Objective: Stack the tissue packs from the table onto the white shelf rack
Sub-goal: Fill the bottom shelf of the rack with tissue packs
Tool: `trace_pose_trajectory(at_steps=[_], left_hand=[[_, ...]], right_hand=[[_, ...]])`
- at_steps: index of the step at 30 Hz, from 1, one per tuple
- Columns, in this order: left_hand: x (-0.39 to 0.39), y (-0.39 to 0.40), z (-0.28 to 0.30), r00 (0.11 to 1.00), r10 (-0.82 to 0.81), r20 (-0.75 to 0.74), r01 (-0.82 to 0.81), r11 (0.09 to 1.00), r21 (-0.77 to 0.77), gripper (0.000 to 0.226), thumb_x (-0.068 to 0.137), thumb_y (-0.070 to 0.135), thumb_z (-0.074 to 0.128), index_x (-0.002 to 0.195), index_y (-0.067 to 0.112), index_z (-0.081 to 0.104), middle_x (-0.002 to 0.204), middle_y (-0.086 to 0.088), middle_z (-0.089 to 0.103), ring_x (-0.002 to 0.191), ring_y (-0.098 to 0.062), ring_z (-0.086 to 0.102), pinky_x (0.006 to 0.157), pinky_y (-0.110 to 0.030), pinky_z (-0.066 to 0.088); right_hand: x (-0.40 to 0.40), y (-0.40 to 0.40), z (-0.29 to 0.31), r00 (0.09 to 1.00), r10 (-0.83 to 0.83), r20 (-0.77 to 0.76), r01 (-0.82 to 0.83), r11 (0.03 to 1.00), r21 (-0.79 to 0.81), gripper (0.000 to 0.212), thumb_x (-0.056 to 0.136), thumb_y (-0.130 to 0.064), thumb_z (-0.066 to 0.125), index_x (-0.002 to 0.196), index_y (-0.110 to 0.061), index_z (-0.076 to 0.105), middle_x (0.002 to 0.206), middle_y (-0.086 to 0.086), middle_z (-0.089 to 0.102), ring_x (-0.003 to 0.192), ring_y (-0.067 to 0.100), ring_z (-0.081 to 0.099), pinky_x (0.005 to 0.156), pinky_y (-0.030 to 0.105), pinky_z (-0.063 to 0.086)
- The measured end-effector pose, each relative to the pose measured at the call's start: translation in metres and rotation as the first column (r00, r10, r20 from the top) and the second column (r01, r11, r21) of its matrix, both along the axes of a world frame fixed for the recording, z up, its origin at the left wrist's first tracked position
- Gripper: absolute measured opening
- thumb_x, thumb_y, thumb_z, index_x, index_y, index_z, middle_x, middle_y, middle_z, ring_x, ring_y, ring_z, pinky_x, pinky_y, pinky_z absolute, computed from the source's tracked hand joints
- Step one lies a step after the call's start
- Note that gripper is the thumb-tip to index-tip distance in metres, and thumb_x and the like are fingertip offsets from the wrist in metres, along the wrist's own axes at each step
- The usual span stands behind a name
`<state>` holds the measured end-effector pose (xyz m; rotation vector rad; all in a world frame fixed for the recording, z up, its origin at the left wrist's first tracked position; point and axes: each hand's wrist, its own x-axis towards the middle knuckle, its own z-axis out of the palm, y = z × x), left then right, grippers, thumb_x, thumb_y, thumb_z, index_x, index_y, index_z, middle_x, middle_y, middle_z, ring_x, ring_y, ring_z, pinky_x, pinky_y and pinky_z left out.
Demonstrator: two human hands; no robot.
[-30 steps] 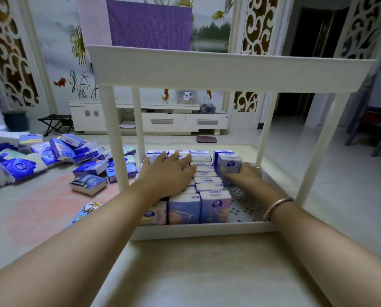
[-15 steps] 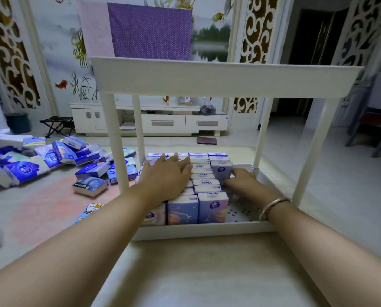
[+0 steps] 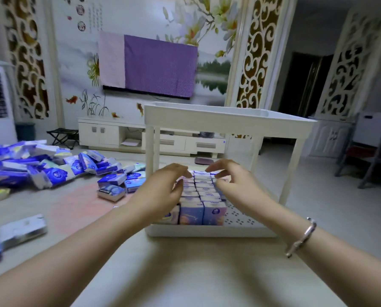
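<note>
Both hands, left hand (image 3: 163, 191) and right hand (image 3: 233, 185), had lifted off the shelved tissue packs (image 3: 201, 196) beneath them, fingers relaxed, holding nothing; loose packs (image 3: 52, 169) remained leftward, unstacked.

The left hand (image 3: 163, 191) is covering the left column of tissue packs (image 3: 201, 196) in the white shelf rack (image 3: 207, 231), so that column is mostly not showing. The right hand (image 3: 233, 185) is hiding the packs at the row's right end. Motion is blurring the loose packs (image 3: 22, 227) at the lower left, and the frame's left edge is cutting off the pile (image 3: 30, 165) on the worktop (image 3: 185, 273).
</note>
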<state>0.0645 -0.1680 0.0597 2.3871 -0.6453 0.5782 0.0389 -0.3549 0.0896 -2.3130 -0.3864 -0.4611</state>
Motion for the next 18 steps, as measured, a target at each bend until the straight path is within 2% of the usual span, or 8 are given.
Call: trace_pose_trajectory(at_steps=[2, 5, 7, 9, 10, 13, 16, 18], left_hand=[[-0.017, 0.024, -0.005, 0.999, -0.033, 0.035, 0.034, 0.999, -0.028, 0.031, 0.092, 0.014, 0.042, 0.114, 0.020, 0.063, 0.127, 0.006, 0.060, 0.119, -0.012, 0.053, 0.098, -0.029, 0.042], [-0.037, 0.065, -0.011, 0.999, 0.010, 0.046, -0.004, 0.993, -0.117, 0.032, 0.087, 0.013, 0.041, 0.105, 0.020, 0.066, 0.113, 0.008, 0.065, 0.106, -0.008, 0.059, 0.090, -0.034, 0.049], [-0.043, 0.095, -0.015, 0.995, 0.095, 0.035, -0.089, 0.984, -0.156, 0.030, 0.087, 0.011, 0.044, 0.102, 0.022, 0.067, 0.109, 0.011, 0.066, 0.102, -0.007, 0.060, 0.089, -0.035, 0.050], [-0.046, 0.125, -0.019, 0.981, 0.194, 0.004, -0.190, 0.964, -0.188, 0.030, 0.085, 0.013, 0.044, 0.100, 0.025, 0.067, 0.106, 0.012, 0.067, 0.100, -0.008, 0.061, 0.089, -0.038, 0.050], [-0.045, 0.141, -0.023, 0.971, 0.240, -0.013, -0.238, 0.951, -0.196, 0.029, 0.085, 0.011, 0.045, 0.098, 0.026, 0.066, 0.104, 0.012, 0.067, 0.098, -0.008, 0.061, 0.088, -0.039, 0.051], [-0.041, 0.182, -0.032, 0.928, 0.366, -0.063, -0.371, 0.903, -0.217, 0.031, 0.083, 0.013, 0.043, 0.094, 0.032, 0.065, 0.105, 0.014, 0.067, 0.098, -0.010, 0.062, 0.087, -0.039, 0.050], [-0.034, 0.217, -0.044, 0.880, 0.469, -0.076, -0.474, 0.856, -0.208, 0.032, 0.083, 0.014, 0.042, 0.096, 0.034, 0.064, 0.107, 0.013, 0.066, 0.100, -0.012, 0.061, 0.087, -0.039, 0.050], [-0.027, 0.237, -0.050, 0.847, 0.526, -0.079, -0.532, 0.830, -0.171, 0.032, 0.086, 0.010, 0.044, 0.099, 0.033, 0.063, 0.109, 0.011, 0.064, 0.103, -0.013, 0.059, 0.087, -0.039, 0.049]], right_hand=[[-0.010, 0.022, 0.005, 0.997, 0.064, 0.036, -0.064, 0.998, -0.013, 0.028, 0.086, -0.006, 0.046, 0.103, -0.024, 0.059, 0.105, -0.010, 0.061, 0.093, 0.005, 0.057, 0.073, 0.024, 0.047], [-0.018, 0.059, 0.008, 0.987, 0.153, 0.056, -0.152, 0.988, -0.030, 0.029, 0.086, -0.005, 0.046, 0.103, -0.023, 0.061, 0.105, -0.016, 0.061, 0.096, 0.000, 0.056, 0.076, 0.023, 0.046], [-0.020, 0.085, 0.007, 0.975, 0.216, 0.046, -0.214, 0.976, -0.034, 0.030, 0.086, -0.004, 0.046, 0.104, -0.022, 0.062, 0.101, -0.015, 0.061, 0.082, -0.009, 0.056, 0.068, 0.018, 0.040], [-0.017, 0.114, 0.002, 0.966, 0.258, 0.026, -0.258, 0.966, -0.018, 0.029, 0.086, -0.004, 0.047, 0.103, -0.020, 0.063, 0.097, -0.011, 0.062, 0.065, -0.011, 0.053, 0.061, 0.016, 0.035], [-0.014, 0.128, -0.002, 0.960, 0.281, 0.022, -0.281, 0.960, -0.009, 0.028, 0.084, -0.006, 0.047, 0.102, -0.021, 0.064, 0.098, -0.010, 0.063, 0.068, -0.008, 0.055, 0.062, 0.017, 0.035], [0.000, 0.171, -0.016, 0.940, 0.340, 0.008, -0.340, 0.941, -0.003, 0.024, 0.080, -0.017, 0.047, 0.097, -0.027, 0.061, 0.102, -0.013, 0.063, 0.092, 0.001, 0.058, 0.068, 0.019, 0.038], [0.023, 0.210, -0.033, 0.931, 0.364, -0.040, -0.364, 0.932, 0.005, 0.026, 0.085, -0.006, 0.049, 0.094, -0.028, 0.059, 0.096, -0.017, 0.060, 0.087, -0.005, 0.055, 0.066, 0.011, 0.038], [0.044, 0.235, -0.046, 0.931, 0.360, -0.058, -0.361, 0.932, -0.016, 0.028, 0.084, -0.005, 0.050, 0.095, -0.028, 0.060, 0.101, -0.012, 0.062, 0.089, -0.001, 0.055, 0.070, 0.010, 0.039]])
